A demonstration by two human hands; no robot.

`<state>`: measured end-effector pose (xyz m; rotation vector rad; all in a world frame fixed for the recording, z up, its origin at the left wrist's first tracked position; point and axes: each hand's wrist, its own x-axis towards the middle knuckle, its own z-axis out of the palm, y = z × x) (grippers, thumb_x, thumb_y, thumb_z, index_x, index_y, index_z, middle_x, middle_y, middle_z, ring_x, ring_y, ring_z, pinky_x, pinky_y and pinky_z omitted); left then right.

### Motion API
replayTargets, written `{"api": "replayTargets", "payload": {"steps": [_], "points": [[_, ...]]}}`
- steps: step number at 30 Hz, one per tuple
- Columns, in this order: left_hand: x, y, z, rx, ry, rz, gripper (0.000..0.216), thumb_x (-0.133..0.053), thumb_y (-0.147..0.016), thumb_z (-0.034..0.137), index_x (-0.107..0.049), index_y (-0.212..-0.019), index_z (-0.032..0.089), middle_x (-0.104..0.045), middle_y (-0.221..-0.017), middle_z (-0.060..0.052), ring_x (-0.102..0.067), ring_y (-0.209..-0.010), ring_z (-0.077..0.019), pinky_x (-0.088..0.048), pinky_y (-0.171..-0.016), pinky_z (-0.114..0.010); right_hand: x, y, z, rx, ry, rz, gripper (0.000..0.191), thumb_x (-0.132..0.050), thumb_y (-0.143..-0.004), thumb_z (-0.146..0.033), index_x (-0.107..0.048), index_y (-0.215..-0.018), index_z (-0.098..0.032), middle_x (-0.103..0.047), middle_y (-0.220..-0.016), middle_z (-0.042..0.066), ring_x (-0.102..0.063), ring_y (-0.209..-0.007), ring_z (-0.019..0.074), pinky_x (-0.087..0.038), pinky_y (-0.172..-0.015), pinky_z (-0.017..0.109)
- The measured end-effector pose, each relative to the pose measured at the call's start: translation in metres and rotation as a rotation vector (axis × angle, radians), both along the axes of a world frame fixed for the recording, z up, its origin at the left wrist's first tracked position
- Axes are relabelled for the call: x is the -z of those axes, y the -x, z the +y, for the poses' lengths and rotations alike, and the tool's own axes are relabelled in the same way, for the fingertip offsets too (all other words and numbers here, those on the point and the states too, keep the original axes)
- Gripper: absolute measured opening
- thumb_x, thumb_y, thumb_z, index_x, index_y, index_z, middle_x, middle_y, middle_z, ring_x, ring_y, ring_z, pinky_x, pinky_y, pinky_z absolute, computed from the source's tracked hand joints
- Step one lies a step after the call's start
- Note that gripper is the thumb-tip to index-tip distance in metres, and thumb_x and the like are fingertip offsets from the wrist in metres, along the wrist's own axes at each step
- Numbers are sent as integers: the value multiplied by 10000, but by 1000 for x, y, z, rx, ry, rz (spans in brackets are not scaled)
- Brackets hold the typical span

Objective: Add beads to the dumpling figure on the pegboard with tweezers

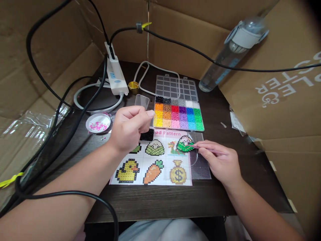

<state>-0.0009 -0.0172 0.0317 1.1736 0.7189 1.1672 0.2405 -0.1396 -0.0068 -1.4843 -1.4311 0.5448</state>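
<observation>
My right hand (220, 160) pinches pink tweezers (213, 149), their tips touching or just over a green, white and black bead figure (185, 144). That figure sits on a clear pegboard (202, 167), which overlaps the right part of a printed bead pattern sheet (140, 180). My left hand (129, 129) is closed in a fist above the sheet's upper left; what is inside it, if anything, is hidden. Just below the fist is a small container of black beads (147, 135), partly covered by the hand. Beyond it lies an open bead box (178, 113) with many colours in compartments.
A white dish (98, 123) with pink beads stands at the left. Behind are a power strip (116, 75), a gold cup (133, 87) and a water bottle (233, 55). Black cables (67, 193) cross the left side and the top. Cardboard walls (283, 127) surround the dark table.
</observation>
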Motion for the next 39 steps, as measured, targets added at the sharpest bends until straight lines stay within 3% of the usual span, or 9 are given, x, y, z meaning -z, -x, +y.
{"api": "replayTargets", "payload": {"steps": [39], "points": [[3,-1,3,35,-33,-27,501,-674,-741,241,-277,-444,175,-204,-440,58,-212,-412,-53,-164,-434,-276,0,-1,-1,-11,19,0,202,-710,-818,-113,-821,-871,-274,-810,-893,-7,-768,-846,138,-628,-799,208]]}}
